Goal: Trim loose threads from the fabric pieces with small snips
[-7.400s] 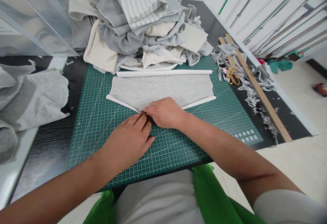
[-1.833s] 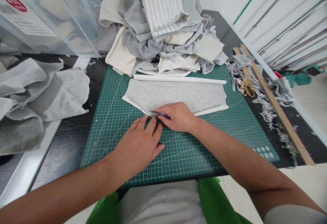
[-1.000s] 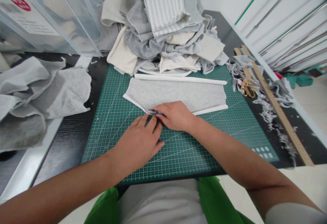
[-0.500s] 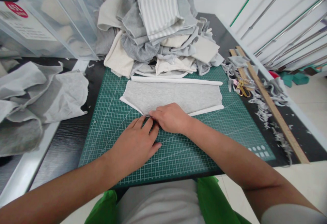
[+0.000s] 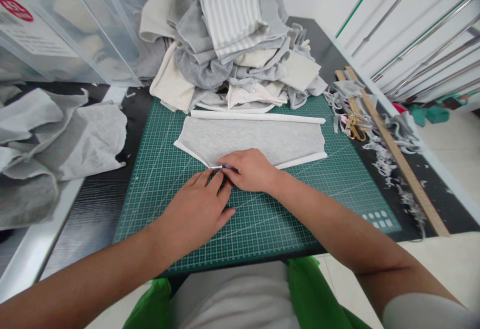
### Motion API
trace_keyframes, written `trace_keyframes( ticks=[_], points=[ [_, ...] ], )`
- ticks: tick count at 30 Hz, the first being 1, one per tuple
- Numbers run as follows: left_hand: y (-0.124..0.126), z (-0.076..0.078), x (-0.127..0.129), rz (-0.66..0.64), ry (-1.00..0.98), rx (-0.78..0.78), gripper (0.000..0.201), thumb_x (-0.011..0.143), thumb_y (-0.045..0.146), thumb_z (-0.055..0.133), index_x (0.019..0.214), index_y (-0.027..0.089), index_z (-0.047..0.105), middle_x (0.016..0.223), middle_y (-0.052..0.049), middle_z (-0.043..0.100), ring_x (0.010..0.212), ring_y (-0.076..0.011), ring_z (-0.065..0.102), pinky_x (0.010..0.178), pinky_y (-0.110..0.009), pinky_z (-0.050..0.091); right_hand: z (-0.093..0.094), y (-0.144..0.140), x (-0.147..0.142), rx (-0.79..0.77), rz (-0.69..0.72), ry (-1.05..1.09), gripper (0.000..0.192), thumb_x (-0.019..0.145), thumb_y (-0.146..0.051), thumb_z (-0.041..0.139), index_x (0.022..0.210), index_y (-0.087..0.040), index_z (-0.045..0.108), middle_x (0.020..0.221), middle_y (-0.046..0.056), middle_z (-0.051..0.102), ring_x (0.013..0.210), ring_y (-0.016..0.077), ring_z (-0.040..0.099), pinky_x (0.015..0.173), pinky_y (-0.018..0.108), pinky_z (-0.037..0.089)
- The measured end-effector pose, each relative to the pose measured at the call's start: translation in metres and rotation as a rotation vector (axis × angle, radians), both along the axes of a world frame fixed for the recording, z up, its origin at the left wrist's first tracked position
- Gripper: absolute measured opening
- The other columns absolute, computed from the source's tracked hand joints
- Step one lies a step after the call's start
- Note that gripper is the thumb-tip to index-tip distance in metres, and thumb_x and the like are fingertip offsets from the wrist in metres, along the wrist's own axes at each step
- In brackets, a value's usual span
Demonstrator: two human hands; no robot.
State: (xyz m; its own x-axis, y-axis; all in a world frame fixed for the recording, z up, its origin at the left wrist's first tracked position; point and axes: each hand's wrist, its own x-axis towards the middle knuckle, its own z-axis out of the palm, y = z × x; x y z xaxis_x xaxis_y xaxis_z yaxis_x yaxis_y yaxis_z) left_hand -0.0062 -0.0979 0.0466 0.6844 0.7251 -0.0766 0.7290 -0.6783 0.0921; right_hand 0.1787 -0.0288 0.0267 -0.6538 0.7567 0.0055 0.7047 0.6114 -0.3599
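Head view: cloth [image 5: 255, 136] lies flat on the green mat [image 5: 270, 234], over the dark surface [image 5: 93, 189]; a fabric pile [image 5: 204, 74] sits just beyond.
Right grip [image 5: 247, 170]: clenched round a small tool [image 5: 225, 167], too hidden to identify.
Left grip [image 5: 197, 201]: released, fingers loosely spread on the mat, thumb apart.
Cloth risk: the tool could nick or snag the grey fabric, I judge, if its tip slips past the white edge [image 5: 303, 160].
Finger risk: should that tip be sharp, a slip could catch the left fingertips, which lie just beside it.
Skew risk: uneven pressure might bunch such soft fabric.
Cloth from grips: mostly beyond both; near edge partly beneath the right; whether the left touches it, I cannot tell.
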Motion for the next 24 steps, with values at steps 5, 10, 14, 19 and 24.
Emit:
trace_keyframes(
  ticks=[5, 10, 14, 19, 24],
  points=[
    [-0.0004, -0.0004, -0.0001, -0.005, 0.011, 0.017, 0.051, 0.094, 0.040, 0.062, 0.136, 0.011, 0.059, 0.136, -0.019, 0.059, 0.130, -0.0388, 0.053, 0.108, -0.054, 0.047, -0.0034, 0.0015, 0.0047, 0.005, 0.053, 0.050, 0.038, 0.088, -0.020, 0.054, 0.124, -0.019, 0.067, 0.117, 0.006, 0.075, 0.103, 0.0220, 0.068, 0.086, 0.033, 0.048],
    [-0.0005, -0.0015, 0.0000, -0.005, 0.023, 0.031, 0.052, 0.095, 0.042, 0.060, 0.137, 0.012, 0.059, 0.136, -0.019, 0.059, 0.130, -0.0384, 0.053, 0.109, -0.054, 0.047, -0.0028, -0.0023, 0.0055, 0.036, 0.100, -0.023, 0.043, 0.095, -0.021, 0.048, 0.136, -0.016, 0.059, 0.112, 0.009, 0.073, 0.095, 0.0214, 0.067, 0.079, 0.033, 0.048],
    [-0.0001, -0.0006, 0.0003, -0.011, 0.017, 0.031, 0.052, 0.095, 0.043, 0.059, 0.137, 0.011, 0.059, 0.136, -0.020, 0.058, 0.130, -0.0393, 0.052, 0.108, -0.054, 0.047, -0.0021, -0.0065, 0.0036, 0.087, 0.121, -0.092, 0.047, 0.097, -0.022, 0.048, 0.143, -0.014, 0.053, 0.111, 0.010, 0.072, 0.090, 0.0214, 0.065, 0.070, 0.033, 0.046],
    [0.0006, 0.0015, 0.0010, -0.001, 0.023, 0.005, 0.053, 0.095, 0.042, 0.059, 0.138, 0.011, 0.058, 0.137, -0.020, 0.057, 0.130, -0.0391, 0.052, 0.109, -0.055, 0.047, -0.0014, -0.0068, 0.0015, 0.095, 0.144, -0.124, 0.046, 0.097, -0.024, 0.049, 0.142, -0.014, 0.055, 0.107, 0.010, 0.072, 0.088, 0.0219, 0.065, 0.067, 0.034, 0.044],
    [0.0004, 0.0012, 0.0020, 0.000, 0.030, -0.009, 0.054, 0.095, 0.042, 0.059, 0.140, 0.011, 0.058, 0.137, -0.019, 0.056, 0.130, -0.0386, 0.052, 0.109, -0.054, 0.047, 0.0002, -0.0050, 0.0004, 0.074, 0.152, -0.102, 0.043, 0.096, -0.022, 0.049, 0.137, -0.015, 0.059, 0.105, 0.008, 0.072, 0.089, 0.0219, 0.066, 0.068, 0.034, 0.044]
  ],
)
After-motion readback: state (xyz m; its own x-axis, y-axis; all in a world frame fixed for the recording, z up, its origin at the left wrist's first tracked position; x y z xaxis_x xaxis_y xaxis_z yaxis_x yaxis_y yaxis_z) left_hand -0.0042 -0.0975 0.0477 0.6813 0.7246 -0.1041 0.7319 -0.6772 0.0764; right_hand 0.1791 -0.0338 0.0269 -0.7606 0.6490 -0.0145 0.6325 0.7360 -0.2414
